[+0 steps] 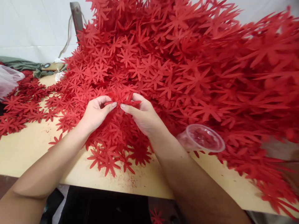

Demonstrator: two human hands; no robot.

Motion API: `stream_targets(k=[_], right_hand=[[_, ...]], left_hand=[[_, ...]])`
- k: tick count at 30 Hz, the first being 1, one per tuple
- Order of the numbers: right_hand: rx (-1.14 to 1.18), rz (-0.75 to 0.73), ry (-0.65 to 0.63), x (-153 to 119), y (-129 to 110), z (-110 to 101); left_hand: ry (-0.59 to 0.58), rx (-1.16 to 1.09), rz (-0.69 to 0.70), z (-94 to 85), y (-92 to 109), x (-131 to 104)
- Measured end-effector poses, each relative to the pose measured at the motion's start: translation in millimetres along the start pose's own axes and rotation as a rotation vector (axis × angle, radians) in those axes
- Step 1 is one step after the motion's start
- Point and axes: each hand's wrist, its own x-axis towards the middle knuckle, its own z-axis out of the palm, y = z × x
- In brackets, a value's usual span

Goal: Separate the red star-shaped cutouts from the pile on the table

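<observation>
My left hand (98, 109) and my right hand (141, 112) meet over the front of a large heap of red flower-shaped cutouts (149, 65). Between them they pinch one red flower cutout (120, 95), thumbs on the near side and almost touching. The fingertips behind it are hidden by its petals. Below the hands, more loose red cutouts (114, 140) lie on the pale table (149, 183). A clear plastic cup (205, 138) with small red bits inside leans on its side by my right forearm.
The heap spreads over the back and right of the table. A smaller pile of darker red cutouts (25, 99) lies at left, beside a translucent plastic bag (9, 81) and green cloth (20, 63). Red scraps (132, 182) dot the table's front edge. One cutout (157, 215) lies below it.
</observation>
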Motion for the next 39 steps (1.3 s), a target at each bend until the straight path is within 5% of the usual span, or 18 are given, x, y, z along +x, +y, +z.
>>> stream_targets(k=[4, 23, 32, 39], right_hand=[[0.045, 0.028, 0.023, -3.7, 4.8, 0.1], [0.103, -0.001, 0.161, -6.9, 8.4, 5.7], [0.067, 0.072, 0.118, -8.9, 4.1, 5.5], [0.114, 0.060, 0.165, -9.1, 4.7, 5.8]], left_hand=[[0.096, 0.020, 0.019, 5.7, -2.7, 0.6], [0.079, 0.615, 0.354, 8.6, -9.4, -5.2], [0.132, 0.461, 0.301, 2.3, -10.8, -0.3], [0.040, 0.316, 0.229, 7.3, -4.5, -4.0]])
